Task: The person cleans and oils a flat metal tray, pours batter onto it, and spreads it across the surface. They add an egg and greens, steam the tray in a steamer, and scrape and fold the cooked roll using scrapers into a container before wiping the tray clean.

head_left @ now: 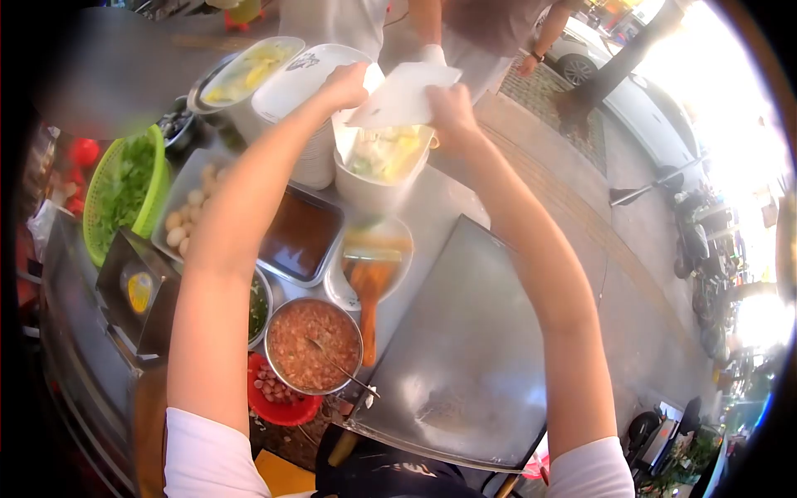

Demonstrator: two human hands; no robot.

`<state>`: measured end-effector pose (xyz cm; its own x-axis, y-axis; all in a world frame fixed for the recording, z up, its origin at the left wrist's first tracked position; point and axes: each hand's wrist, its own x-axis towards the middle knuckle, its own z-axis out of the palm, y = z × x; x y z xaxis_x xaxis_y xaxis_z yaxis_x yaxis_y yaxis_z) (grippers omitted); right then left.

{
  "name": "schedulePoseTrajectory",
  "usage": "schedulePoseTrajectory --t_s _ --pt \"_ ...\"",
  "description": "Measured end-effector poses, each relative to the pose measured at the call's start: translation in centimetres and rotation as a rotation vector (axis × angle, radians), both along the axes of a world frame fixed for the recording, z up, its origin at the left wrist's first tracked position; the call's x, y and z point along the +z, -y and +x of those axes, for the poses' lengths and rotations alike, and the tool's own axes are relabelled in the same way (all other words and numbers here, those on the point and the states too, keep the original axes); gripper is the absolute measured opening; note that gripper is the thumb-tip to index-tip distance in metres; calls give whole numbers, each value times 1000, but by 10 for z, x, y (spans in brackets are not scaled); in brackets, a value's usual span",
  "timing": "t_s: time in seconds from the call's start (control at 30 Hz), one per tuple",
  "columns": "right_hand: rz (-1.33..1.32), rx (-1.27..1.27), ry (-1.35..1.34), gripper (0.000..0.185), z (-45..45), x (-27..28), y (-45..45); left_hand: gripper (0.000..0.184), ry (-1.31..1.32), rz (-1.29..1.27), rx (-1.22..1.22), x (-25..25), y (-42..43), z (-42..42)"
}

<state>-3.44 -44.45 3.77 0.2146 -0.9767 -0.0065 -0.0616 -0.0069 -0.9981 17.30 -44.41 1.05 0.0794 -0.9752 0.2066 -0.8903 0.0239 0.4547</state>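
Note:
Both arms reach forward over the table. My right hand (pixel 452 109) is closed on the right side of a flat white piece (pixel 404 93), tilted above a white container (pixel 378 189) with pale and yellow food inside. My left hand (pixel 343 88) is a closed fist at the left of that container. A white edge shows by its fingers, and I cannot make out what it belongs to. Left of the container stands a stack of white oval dishes (pixel 314 170). Nearer me, a wooden-handled brush (pixel 368 303) lies across a white dish (pixel 334 286).
A metal griddle (pixel 448 357) fills the right front. Nearby are a metal bowl of minced meat (pixel 309 340), a red bowl (pixel 286 411), a tray of brown sauce (pixel 300 232), eggs (pixel 178 236) and a green basket (pixel 158 166) of leaves. Two people (pixel 332 21) stand across the table.

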Motion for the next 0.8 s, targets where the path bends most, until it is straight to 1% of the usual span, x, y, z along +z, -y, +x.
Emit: schedulePoseTrajectory --t_s 0.03,0.07,0.13,0.17,0.2,0.23,0.27,0.33,0.43,0.5,0.53,0.57,0.6,0.63,0.67,0.7,0.73,0.77,0.8 --pt "-6 -72 -40 39 17 -13 -10 50 -8 -13 7 -4 3 1" --pt "-49 -89 -231 39 22 -26 -9 51 -15 -26 15 -5 3 2" --pt "-135 -126 -607 40 27 -52 -3 50 -35 -165 56 6 -13 5" --pt "-58 -102 -343 36 18 -62 2 50 -46 -236 77 13 -23 7" --pt "20 -71 -82 33 1 -67 3 50 -55 -269 145 33 -45 3" --pt "116 -26 208 32 -16 -52 -17 50 -68 -298 212 52 -69 -2" --pt "144 21 284 32 -32 -48 -23 48 -91 -372 218 57 -83 -4" --pt "187 9 67 31 -58 -47 -29 45 -137 -520 229 61 -108 -6" --pt "148 -18 -35 30 -94 -84 -31 45 -240 -655 179 58 -153 -31" --pt "222 -31 214 32 -127 -51 -87 42 -298 -653 189 57 -191 -48" --pt "202 -59 254 32 -155 -52 -113 42 -302 -682 204 51 -212 -57" --pt "165 -76 235 29 -186 -55 -143 42 -421 -636 224 47 -237 -66" --pt "67 -142 99 27 -226 -69 -172 43 -616 -622 187 39 -261 -78" --pt "-193 -211 -264 26 -277 -89 -205 44 -555 -554 241 43 -292 -96" --pt "-107 -292 -695 29 -314 -74 -245 45 -792 -466 277 38 -319 -107" --pt "82 -346 -898 33 -357 -81 -275 48 -707 -469 321 34 -342 -118" --pt "169 -422 -1099 34 -410 -103 -296 46 -735 -372 369 28 -364 -126" --pt "251 -472 -1285 35 -464 -133 -312 46 -748 -309 365 25 -379 -141" --pt "331 -503 -1460 36 -501 -151 -324 45 -749 -256 373 24 -387 -154"
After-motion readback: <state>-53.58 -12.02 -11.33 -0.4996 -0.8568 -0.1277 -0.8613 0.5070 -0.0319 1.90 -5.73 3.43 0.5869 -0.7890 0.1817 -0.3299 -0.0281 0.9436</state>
